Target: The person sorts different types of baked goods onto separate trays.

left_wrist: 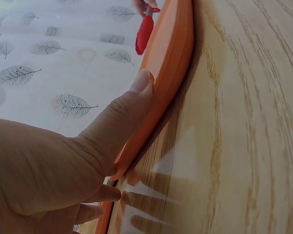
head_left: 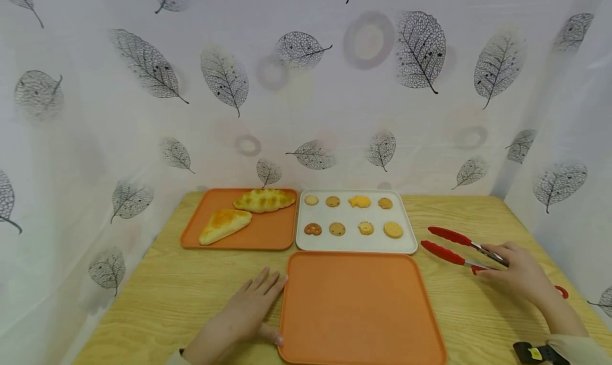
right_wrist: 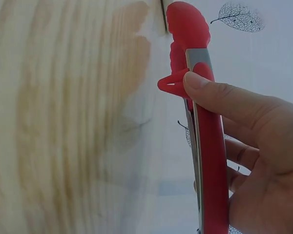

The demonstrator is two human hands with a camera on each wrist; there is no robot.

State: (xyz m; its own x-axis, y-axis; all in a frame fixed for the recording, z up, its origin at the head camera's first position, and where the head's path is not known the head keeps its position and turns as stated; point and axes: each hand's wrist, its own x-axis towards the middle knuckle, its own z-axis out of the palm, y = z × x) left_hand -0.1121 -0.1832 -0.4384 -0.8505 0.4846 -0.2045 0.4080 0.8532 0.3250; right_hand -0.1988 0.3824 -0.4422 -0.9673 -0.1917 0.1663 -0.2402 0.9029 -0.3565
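In the head view my left hand (head_left: pixel 246 314) lies at the left edge of the front orange tray (head_left: pixel 358 306), fingers extended and thumb touching the rim. The left wrist view shows that thumb (left_wrist: pixel 129 97) against the tray's side (left_wrist: pixel 178 63). To the right of the tray, my right hand (head_left: pixel 516 274) holds red-tipped metal tongs (head_left: pixel 443 252) by their arms, tips spread and pointing left toward the white tray. Close up in the right wrist view, the tongs (right_wrist: pixel 212 161) are pinched between thumb and fingers, with nothing between their tips.
Behind stands a white tray (head_left: pixel 351 214) with several cookies, including a pretzel (head_left: pixel 313 229) and a fish-shaped cracker (head_left: pixel 359 201). Left of it, another orange tray (head_left: pixel 272 235) bears a triangular bread (head_left: pixel 224 224) and a braided loaf (head_left: pixel 264 200). A leaf-print curtain (head_left: pixel 306 110) surrounds the wooden table (head_left: pixel 191 285).
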